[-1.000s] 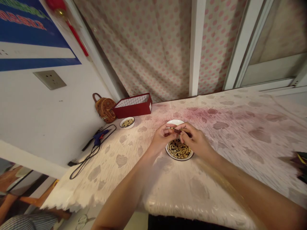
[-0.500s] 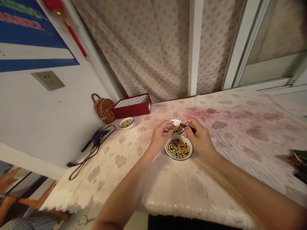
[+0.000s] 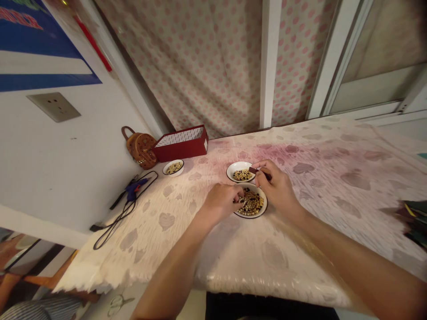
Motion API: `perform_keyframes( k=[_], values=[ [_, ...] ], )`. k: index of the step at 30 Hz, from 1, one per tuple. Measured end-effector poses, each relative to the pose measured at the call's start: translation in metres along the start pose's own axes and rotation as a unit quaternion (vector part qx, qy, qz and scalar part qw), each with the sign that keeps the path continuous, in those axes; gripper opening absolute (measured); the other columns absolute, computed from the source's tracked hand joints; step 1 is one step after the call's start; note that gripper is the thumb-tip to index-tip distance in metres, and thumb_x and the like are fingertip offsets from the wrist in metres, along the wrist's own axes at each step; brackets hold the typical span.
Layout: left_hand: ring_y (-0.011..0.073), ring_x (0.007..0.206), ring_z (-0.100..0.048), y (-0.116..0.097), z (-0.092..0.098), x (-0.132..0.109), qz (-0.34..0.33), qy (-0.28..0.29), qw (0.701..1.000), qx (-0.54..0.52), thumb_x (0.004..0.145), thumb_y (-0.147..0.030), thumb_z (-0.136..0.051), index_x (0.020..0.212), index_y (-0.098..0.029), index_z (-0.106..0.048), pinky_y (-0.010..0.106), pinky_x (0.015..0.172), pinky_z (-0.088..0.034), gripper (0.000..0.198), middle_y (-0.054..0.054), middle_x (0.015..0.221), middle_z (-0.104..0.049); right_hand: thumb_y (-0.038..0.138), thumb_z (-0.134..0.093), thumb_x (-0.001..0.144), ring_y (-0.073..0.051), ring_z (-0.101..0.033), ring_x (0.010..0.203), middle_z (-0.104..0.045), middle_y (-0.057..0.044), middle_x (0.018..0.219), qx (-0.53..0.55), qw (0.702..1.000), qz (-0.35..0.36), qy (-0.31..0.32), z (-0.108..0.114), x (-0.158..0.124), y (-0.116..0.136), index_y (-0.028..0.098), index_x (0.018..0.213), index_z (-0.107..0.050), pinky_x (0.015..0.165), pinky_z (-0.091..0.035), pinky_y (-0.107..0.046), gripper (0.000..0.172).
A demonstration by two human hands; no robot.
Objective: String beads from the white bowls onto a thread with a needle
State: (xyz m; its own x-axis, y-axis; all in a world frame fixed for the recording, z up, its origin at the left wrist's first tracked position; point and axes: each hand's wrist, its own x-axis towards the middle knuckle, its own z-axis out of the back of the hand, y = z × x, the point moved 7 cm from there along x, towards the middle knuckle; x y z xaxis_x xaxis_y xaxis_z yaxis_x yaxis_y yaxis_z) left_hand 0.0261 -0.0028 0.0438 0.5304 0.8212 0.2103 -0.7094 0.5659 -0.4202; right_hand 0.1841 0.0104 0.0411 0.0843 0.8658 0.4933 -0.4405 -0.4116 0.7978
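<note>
My left hand [image 3: 222, 200] reaches over the left rim of the near white bowl [image 3: 250, 216]. Its thumb and forefinger dip apart among the small yellow and black bean-like pieces [image 3: 252, 202] inside. Above the right side of the bowls, my right hand [image 3: 273, 180] pinches a small dark red-brown stick-like piece [image 3: 253, 170]; the fingers hide part of it. Just behind the near bowl stands a second dark-rimmed white bowl [image 3: 233, 168], with a smaller heap of the same pieces in it.
A third small bowl [image 3: 173, 173] of these pieces stands at left, before an open red box [image 3: 182, 149] and a brown bag [image 3: 140, 149]. A blue glue gun [image 3: 133, 189] with its cord lies by the wall. Dark green items [image 3: 415, 222] sit at the right edge.
My left hand has come down and nearer, from over the far bowl into the near bowl. My right hand keeps the dark piece in nearly the same spot. The view has shifted slightly.
</note>
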Motion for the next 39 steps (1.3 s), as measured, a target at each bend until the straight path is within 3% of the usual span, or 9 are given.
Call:
perform_keyframes(
  k=[5,10,12,16,20,33,39],
  values=[
    [0.0182,0.064,-0.063,-0.003,-0.004,0.004,-0.009,-0.025,0.999,-0.039,0.075,-0.005,-0.069,0.078,-0.023,-0.073,0.031,0.071,-0.046,0.018,0.000,0.071,-0.071,0.024,-0.047,0.090,-0.019,-0.061,0.062,-0.062,0.003,0.064,0.006,1.000,0.002,0.004,0.001,0.000,0.002,0.024,0.103,-0.060,0.066,-0.043,-0.033,0.018],
    [0.0164,0.076,-0.065,0.010,-0.004,0.005,0.050,-0.025,0.982,-0.182,0.080,-0.009,-0.068,0.097,-0.021,-0.071,0.030,0.075,-0.049,0.021,0.001,0.084,-0.073,0.024,-0.048,0.090,-0.017,-0.060,0.061,-0.062,0.003,0.065,0.015,1.000,0.001,0.005,0.000,0.000,0.001,0.023,0.103,-0.061,0.065,-0.042,-0.031,0.018],
    [0.0153,0.080,-0.066,0.016,-0.003,0.007,0.063,-0.052,0.957,-0.279,0.082,-0.012,-0.069,0.103,-0.019,-0.068,0.029,0.079,-0.050,0.023,0.001,0.085,-0.072,0.025,-0.049,0.090,-0.016,-0.058,0.059,-0.061,0.004,0.064,0.026,0.999,0.009,0.024,-0.003,-0.001,0.002,0.023,0.104,-0.061,0.064,-0.042,-0.030,0.018],
    [0.0138,0.078,-0.067,0.028,-0.007,0.013,0.078,-0.074,0.880,-0.463,0.079,-0.019,-0.078,0.108,-0.016,-0.063,0.030,0.081,-0.050,0.033,0.001,0.083,-0.072,0.024,-0.048,0.092,-0.014,-0.056,0.057,-0.059,0.006,0.061,0.056,0.994,0.023,0.096,-0.014,-0.004,0.007,0.024,0.103,-0.060,0.061,-0.042,-0.028,0.017],
    [0.0142,0.079,-0.069,0.033,-0.009,0.015,0.077,-0.083,0.827,-0.551,0.071,-0.026,-0.087,0.108,-0.016,-0.063,0.029,0.082,-0.050,0.045,0.000,0.082,-0.071,0.022,-0.047,0.091,-0.013,-0.055,0.054,-0.059,0.007,0.060,0.071,0.987,0.026,0.142,-0.022,-0.007,0.009,0.024,0.102,-0.058,0.059,-0.042,-0.027,0.015],
    [0.0134,0.078,-0.068,0.038,-0.011,0.017,0.078,-0.098,0.836,-0.534,0.074,-0.023,-0.084,0.107,-0.017,-0.063,0.029,0.081,-0.050,0.040,0.000,0.083,-0.072,0.021,-0.047,0.092,-0.014,-0.056,0.055,-0.060,0.007,0.062,0.063,0.987,0.040,0.141,-0.022,-0.006,0.005,0.025,0.106,-0.059,0.061,-0.043,-0.028,0.019],
    [0.0150,0.091,-0.070,0.041,-0.006,0.029,0.057,-0.193,0.873,-0.443,0.081,-0.009,-0.071,0.106,-0.018,-0.065,0.029,0.088,-0.053,0.027,0.004,0.094,-0.074,0.028,-0.048,0.092,-0.016,-0.059,0.057,-0.061,0.005,0.062,0.038,0.999,0.007,0.034,-0.005,0.000,0.002,0.023,0.105,-0.059,0.062,-0.043,-0.030,0.018]
  ],
)
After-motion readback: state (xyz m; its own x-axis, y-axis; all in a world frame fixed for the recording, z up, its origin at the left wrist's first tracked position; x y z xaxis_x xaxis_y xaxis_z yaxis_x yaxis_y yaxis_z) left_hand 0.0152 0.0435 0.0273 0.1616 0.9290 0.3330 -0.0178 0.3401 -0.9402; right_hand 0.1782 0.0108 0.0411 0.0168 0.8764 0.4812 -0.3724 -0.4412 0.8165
